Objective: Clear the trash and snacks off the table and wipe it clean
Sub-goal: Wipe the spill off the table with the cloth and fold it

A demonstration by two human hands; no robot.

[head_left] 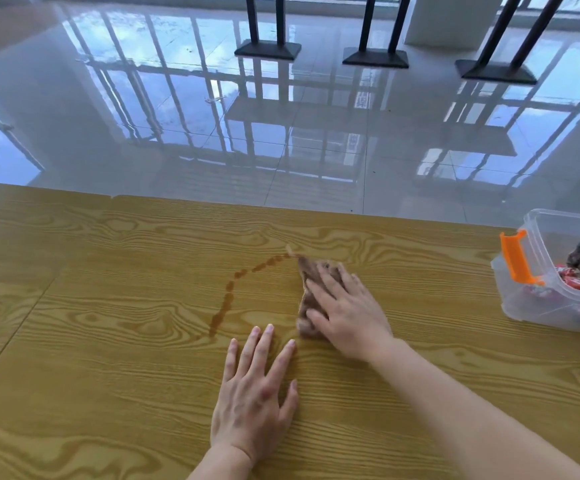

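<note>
A brown arc of spilled liquid [227, 299] curves across the middle of the wood-grain table [108, 341]. My right hand [347, 310] presses flat on a brownish cloth [307, 299] at the arc's right end, fingers spread over it. Most of the cloth lies under the palm. My left hand [253, 389] rests flat on the table just below the stain, fingers apart, holding nothing.
A clear plastic box [524, 303] with an orange latch [519, 258] stands at the table's right edge, with red snack wrappers [579, 282] inside. Beyond the table's far edge lies glossy tiled floor with black table bases [267, 50].
</note>
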